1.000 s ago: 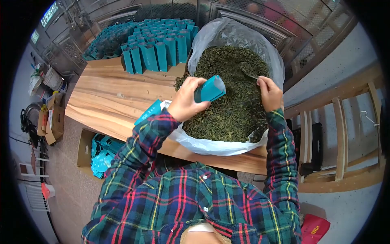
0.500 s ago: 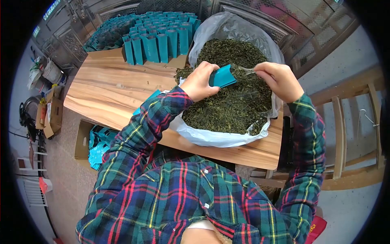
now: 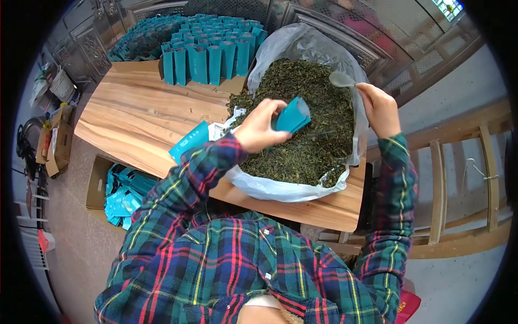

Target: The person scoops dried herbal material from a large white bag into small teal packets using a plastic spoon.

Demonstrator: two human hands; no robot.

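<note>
My left hand (image 3: 263,127) is closed around a small teal pouch (image 3: 294,115), its open mouth tilted up and to the right. Below the pouch spreads a heap of dried green leaves (image 3: 302,156), lying in a large white plastic bag (image 3: 286,191) on the table. My right hand (image 3: 379,108) pinches the handle of a pale translucent spoon (image 3: 342,79) over the bag's right side. The spoon's bowl looks free of leaves. Another teal pouch (image 3: 190,141) lies flat by my left forearm, partly under the sleeve.
Rows of upright teal pouches (image 3: 208,59) stand at the back of the wooden table (image 3: 129,116). On the floor at left, a cardboard box (image 3: 97,183) holds flat teal pouches. A wooden ladder-like frame (image 3: 437,189) is at the right, and metal panels rise behind the table.
My right hand has drawn the spoon away from the pouch, up and to the right. The pouch in my left hand has tipped more upright. The whole view has shifted slightly.
</note>
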